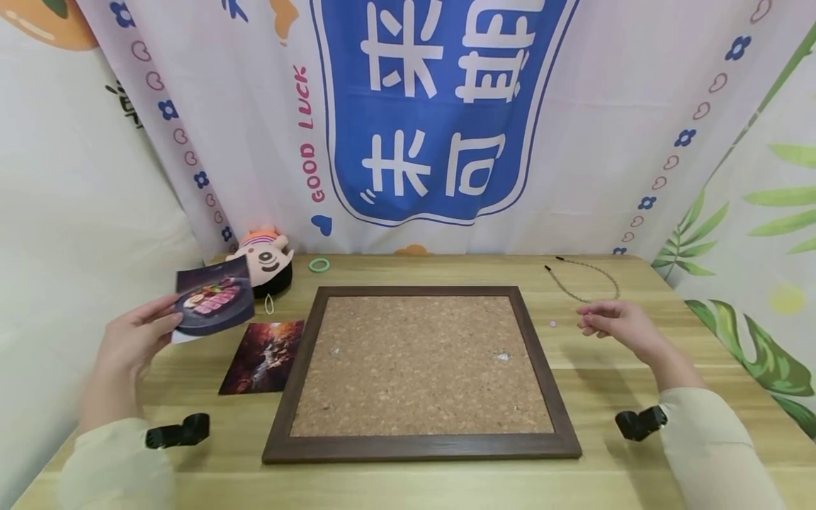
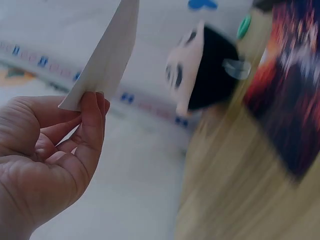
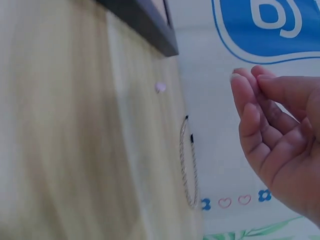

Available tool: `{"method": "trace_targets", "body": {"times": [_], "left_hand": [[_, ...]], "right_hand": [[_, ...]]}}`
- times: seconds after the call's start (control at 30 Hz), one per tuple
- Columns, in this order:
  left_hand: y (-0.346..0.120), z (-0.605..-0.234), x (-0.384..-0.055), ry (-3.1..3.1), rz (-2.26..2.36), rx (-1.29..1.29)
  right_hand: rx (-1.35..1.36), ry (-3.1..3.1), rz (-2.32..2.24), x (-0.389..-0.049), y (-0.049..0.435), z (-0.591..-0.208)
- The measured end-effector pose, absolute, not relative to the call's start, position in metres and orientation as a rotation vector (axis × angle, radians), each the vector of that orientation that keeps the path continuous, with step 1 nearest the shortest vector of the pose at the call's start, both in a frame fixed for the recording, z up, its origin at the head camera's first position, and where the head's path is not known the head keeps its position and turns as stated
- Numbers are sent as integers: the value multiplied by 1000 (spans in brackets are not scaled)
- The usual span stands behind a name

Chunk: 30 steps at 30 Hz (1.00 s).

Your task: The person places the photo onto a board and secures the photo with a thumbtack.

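My left hand [image 1: 130,340] pinches a photo print [image 1: 217,297] of sliced meat on a dark plate by its edge, raised above the table. In the left wrist view the print's white back [image 2: 107,55] faces the camera. Below it lies a second print [image 1: 264,358] of a red autumn stream, beside the frame. My right hand [image 1: 621,326] hovers over the table's right side, thumb and fingertips brought together; whether something small sits between them is hidden. Near it lies a small lilac pin-like piece [image 1: 552,324]. Between the hands is a brown-framed corkboard [image 1: 421,368].
A plush doll [image 1: 264,258] with a black base and a green ring [image 1: 319,265] are at the back left. A braided cord [image 1: 599,270] with black tips curves at the back right. A printed curtain [image 1: 574,177] hangs behind the wooden table [image 1: 446,489].
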<state>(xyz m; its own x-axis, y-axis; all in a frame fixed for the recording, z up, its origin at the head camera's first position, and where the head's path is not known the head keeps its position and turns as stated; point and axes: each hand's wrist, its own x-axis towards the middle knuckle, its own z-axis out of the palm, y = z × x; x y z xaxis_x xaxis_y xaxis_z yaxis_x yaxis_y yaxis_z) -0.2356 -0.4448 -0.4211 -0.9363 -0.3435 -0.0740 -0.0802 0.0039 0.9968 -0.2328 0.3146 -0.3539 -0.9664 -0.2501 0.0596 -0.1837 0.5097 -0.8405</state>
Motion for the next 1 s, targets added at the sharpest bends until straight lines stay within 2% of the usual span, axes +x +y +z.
{"method": "trace_targets", "body": {"times": [0.07,0.17,0.3,0.5,0.57,0.7,0.8,0.87,1.0], "left_hand": [[-432,-425,-249,-2039,-2076,356],[-392,-405,-251,-2017,-2141,235],[-325,-364,-237,-2094,-2122,179],[-248,-333,-229,-2255,-1982,132],[-234,-334,-233,-2265,-1992,92],[-221,-361,-257,-2227,-2087,-22],[-202,-364,-261,-2218,-2120,0],[-179,-348,-248,-2290,-2051,56],[-164,-359,-259,-2295,-2091,-29]], "right_hand": [[-396,2639,-1523,-236,309,-350],[-403,2594,-1591,-240,300,-346],[-399,2554,-1672,-245,286,-344],[-422,2472,-1777,-255,261,-343],[-432,2450,-1787,-258,254,-342],[-449,2454,-1772,-265,239,-342],[-455,2476,-1768,-269,231,-343],[-451,2484,-1784,-272,225,-343],[-414,2487,-1814,-274,215,-342]]}}
